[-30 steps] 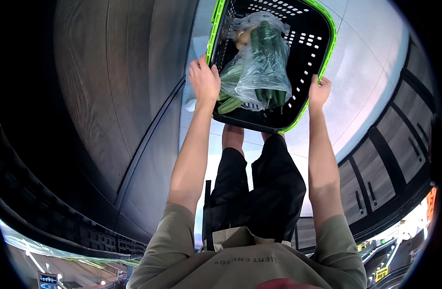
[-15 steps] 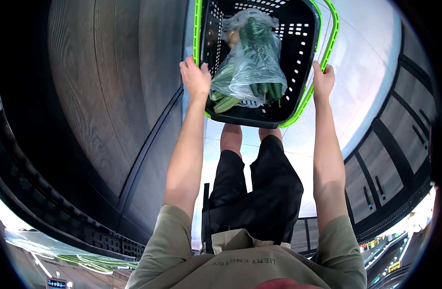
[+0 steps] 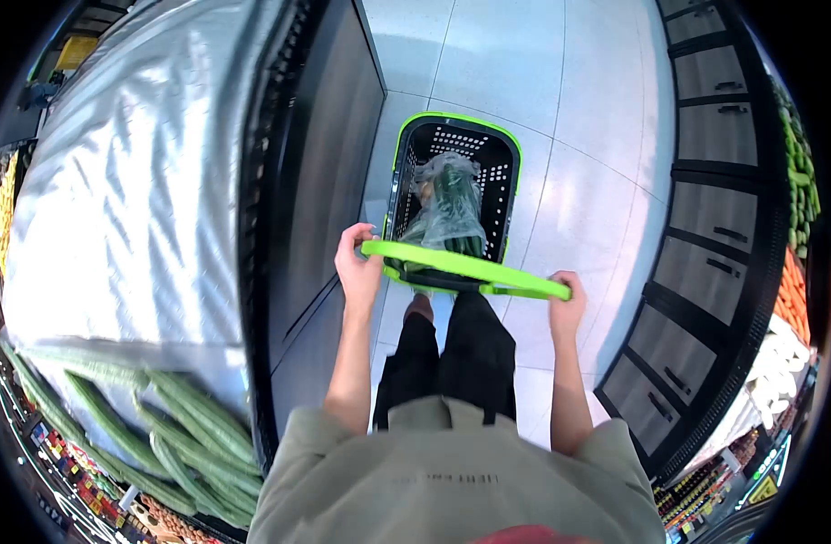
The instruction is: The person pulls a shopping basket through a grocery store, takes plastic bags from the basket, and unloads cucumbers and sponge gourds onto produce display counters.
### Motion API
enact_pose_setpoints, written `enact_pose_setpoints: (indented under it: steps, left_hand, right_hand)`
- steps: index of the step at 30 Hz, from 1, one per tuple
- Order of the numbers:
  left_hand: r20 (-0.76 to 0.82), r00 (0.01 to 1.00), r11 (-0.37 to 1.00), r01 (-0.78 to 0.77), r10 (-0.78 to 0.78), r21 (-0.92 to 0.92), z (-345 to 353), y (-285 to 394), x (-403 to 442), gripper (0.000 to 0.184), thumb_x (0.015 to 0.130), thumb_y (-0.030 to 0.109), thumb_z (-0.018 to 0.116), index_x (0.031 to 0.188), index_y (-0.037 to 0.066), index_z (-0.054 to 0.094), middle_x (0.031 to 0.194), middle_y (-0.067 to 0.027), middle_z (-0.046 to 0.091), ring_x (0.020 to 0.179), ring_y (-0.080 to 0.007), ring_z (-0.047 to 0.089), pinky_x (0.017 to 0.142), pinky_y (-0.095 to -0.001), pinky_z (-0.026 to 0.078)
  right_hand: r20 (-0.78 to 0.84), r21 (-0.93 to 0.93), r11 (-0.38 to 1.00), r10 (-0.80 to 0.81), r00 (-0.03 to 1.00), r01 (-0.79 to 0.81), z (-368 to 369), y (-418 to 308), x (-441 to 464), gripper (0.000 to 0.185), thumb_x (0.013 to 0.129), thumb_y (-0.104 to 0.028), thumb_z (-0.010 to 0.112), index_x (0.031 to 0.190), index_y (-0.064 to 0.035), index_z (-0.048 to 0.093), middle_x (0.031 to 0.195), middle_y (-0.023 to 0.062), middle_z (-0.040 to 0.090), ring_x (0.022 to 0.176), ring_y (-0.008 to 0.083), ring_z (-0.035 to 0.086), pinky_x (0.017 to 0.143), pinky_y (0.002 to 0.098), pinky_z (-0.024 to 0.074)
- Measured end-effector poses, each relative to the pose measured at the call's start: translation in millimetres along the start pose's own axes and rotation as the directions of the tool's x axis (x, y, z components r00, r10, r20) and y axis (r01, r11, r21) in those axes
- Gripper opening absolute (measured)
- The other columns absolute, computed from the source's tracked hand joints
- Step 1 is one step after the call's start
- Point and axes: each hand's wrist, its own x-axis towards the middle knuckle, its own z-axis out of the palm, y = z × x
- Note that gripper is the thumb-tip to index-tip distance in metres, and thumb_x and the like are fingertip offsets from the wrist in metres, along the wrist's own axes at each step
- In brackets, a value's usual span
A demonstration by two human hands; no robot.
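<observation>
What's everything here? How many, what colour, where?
basket: 1, black and green, centre
handle: 1, green, raised, centre
bagged vegetables: several, green, in basket
long vegetables: many, green, lower left
sheet: 1, silver, left
cabinet doors: several, grey, right
carrots: many, orange, right
white produce: several, white, right
green produce: many, green, right
floor: 1, pale, beneath
distant goods: uncountable, mixed, edges
shirt: 1, olive, bottom
trousers: 1, black, centre
left hand: 1, at handle
right hand: 1, at handle

Handle (image 3: pixel 470 264) is showing smooth plastic w/ slight gloss; bskt (image 3: pixel 498 204) is looking like hard plastic, perforated. Bag (image 3: pixel 454 198) inside is gleaming: thin, clear, v. crinkly plastic. Silver sheet (image 3: pixel 135 181) is shining, wrinkled, foil-like. Cabinet fronts (image 3: pixel 716 208) are looking matt, wood-like. Floor tiles (image 3: pixel 606 109) are reflecting lt., smooth. Shirt (image 3: pixel 452 444) is appearing matt cloth.
</observation>
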Motion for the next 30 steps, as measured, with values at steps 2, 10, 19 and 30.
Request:
enact_pose_setpoints:
  steps: [2, 10, 19, 30]
  left_hand:
    - [0.053, 0.992, 0.972, -0.119, 0.110, 0.204, -31, 40, -23, 0.019, 0.072, 0.003, 0.059, 0.090, 0.006, 0.058, 0.079, -0.0050, 0.058, 0.075, -0.0192, 0.055, 0.070, -0.0321, 0.042]
    - [0.529, 0.825, 0.753, -0.473, 0.197, 0.458, -92, 49, -145, 0.020, 0.060, 0.013, 0.065, 0.079, 0.015, 0.060, 0.080, -0.0042, 0.056, 0.085, -0.0268, 0.052, 0.073, -0.0403, 0.039]
    - [0.720, 0.605, 0.563, -0.744, 0.340, 0.360, -65, 63, -171, 0.019, 0.062, 0.018, 0.061, 0.080, 0.018, 0.059, 0.075, 0.0015, 0.057, 0.074, -0.0192, 0.059, 0.058, -0.0345, 0.043]
    - [0.756, 0.594, 0.561, -0.738, 0.275, 0.376, -76, 78, -156, 0.018, 0.062, 0.017, 0.060, 0.080, 0.012, 0.061, 0.075, -0.0043, 0.058, 0.076, -0.0224, 0.059, 0.063, -0.0369, 0.046]
  right_hand:
    - [0.276, -0.218, 0.975, 0.026, 0.961, 0.036, -14, -41, -32, 0.015, 0.067, -0.004, 0.061, 0.082, -0.0059, 0.060, 0.063, 0.0078, 0.058, 0.058, 0.0178, 0.057, 0.057, 0.0273, 0.0453]
    - [0.939, -0.251, 0.930, 0.167, 0.302, 0.267, 1, -89, -118, 0.038, 0.077, -0.043, 0.056, 0.082, -0.0052, 0.059, 0.074, 0.0169, 0.061, 0.071, 0.0350, 0.059, 0.062, 0.0421, 0.0457]
    - [0.932, -0.354, 0.922, 0.335, 0.138, 0.155, 19, -103, -127, 0.037, 0.081, -0.039, 0.053, 0.095, -0.0045, 0.061, 0.088, 0.0154, 0.063, 0.082, 0.0278, 0.059, 0.072, 0.0376, 0.0443]
    - [0.906, -0.389, 0.910, 0.348, 0.240, 0.147, 32, -124, -133, 0.040, 0.083, -0.039, 0.050, 0.101, -0.0041, 0.058, 0.093, 0.0147, 0.062, 0.086, 0.0262, 0.059, 0.075, 0.0359, 0.0434]
